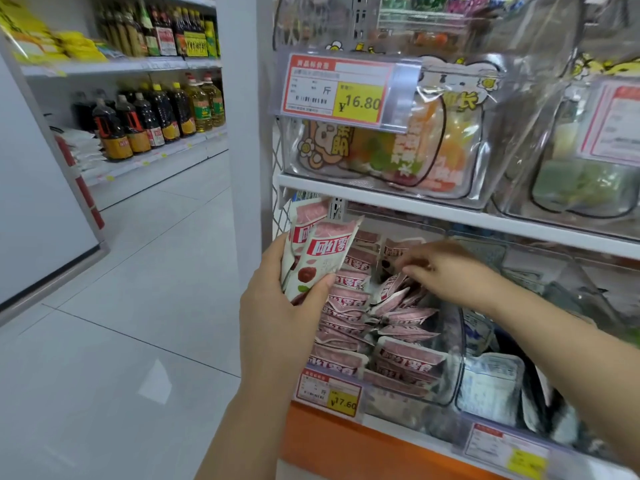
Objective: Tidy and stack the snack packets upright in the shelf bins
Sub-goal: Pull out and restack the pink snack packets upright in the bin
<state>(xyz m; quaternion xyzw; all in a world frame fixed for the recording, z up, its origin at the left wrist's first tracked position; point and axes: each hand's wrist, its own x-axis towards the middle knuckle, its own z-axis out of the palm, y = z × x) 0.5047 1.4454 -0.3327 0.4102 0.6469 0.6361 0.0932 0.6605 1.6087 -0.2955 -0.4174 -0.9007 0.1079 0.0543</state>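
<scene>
My left hand [277,303] grips a small bunch of pink-and-white snack packets [325,251], held upright just left of the clear shelf bin [453,368]. That bin holds several more of the same packets [349,306]: a row standing on edge at its left side and a loose, tumbled pile [401,306] at its right. My right hand [446,271] reaches into the back of the bin over the loose pile. Its fingertips sit at a packet there; blur hides whether they pinch it.
A neighbouring clear bin [491,386] of white-and-blue packets stands to the right. The shelf above [450,211] carries clear bins of coloured sweets with a price tag [337,88]. An orange shelf front [346,448] runs below. To the left are tiled floor [138,289] and shelves of oil bottles [156,116].
</scene>
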